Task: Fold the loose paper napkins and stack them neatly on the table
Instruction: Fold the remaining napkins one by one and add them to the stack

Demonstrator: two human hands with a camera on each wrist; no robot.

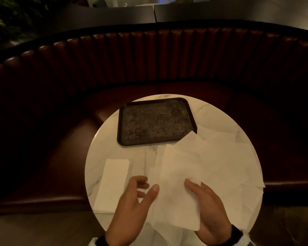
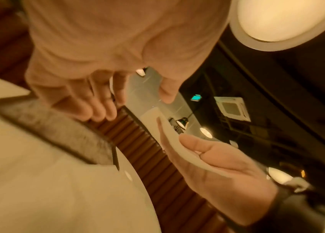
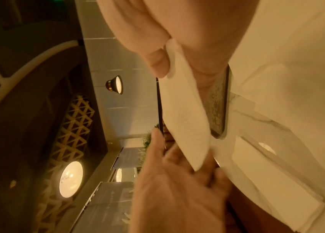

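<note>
A white paper napkin [image 1: 178, 201] hangs just above the front of the round marble table [image 1: 103, 135]. My right hand [image 1: 194, 189] pinches its right edge, thumb on top and fingers beneath; the right wrist view shows that pinch [image 3: 167, 59] on the napkin [image 3: 185, 119]. To the napkin's left, my left hand [image 1: 146, 188] hovers with loosely curled fingers and holds nothing. The left wrist view confirms its fingers and thumb [image 2: 137, 100] are apart. A folded napkin stack [image 1: 112, 181] lies at the table's left front. Several loose napkins [image 1: 220, 157] overlap on the right half.
A dark rectangular tray [image 1: 120, 121] with nothing on it sits at the back of the table, one loose napkin's corner over its near right corner. A curved brown leather booth seat [image 1: 149, 59] wraps round the table's far side.
</note>
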